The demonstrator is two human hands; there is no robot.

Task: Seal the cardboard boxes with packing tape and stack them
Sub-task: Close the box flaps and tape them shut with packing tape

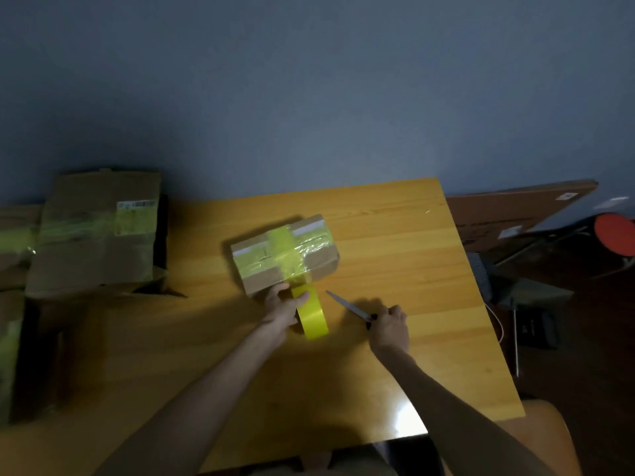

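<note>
A small cardboard box [323, 261] lies in the middle of the wooden table [395, 269], crossed by yellow tape. A strip of that tape runs from its near side down to a yellow tape roll [314, 319]. My left hand [283, 307] grips the roll right at the box's near edge. To the right, my right hand [390, 324] holds a pair of scissors [348, 305] by the handle, blades pointing up-left toward the tape strip and lying low over the table.
A larger taped cardboard box [96, 231] sits at the table's left, with more taped boxes [13, 242] beyond it at the left edge. Right of the table are a flat brown board [515, 207], a red stool [615, 235] and dark clutter on the floor.
</note>
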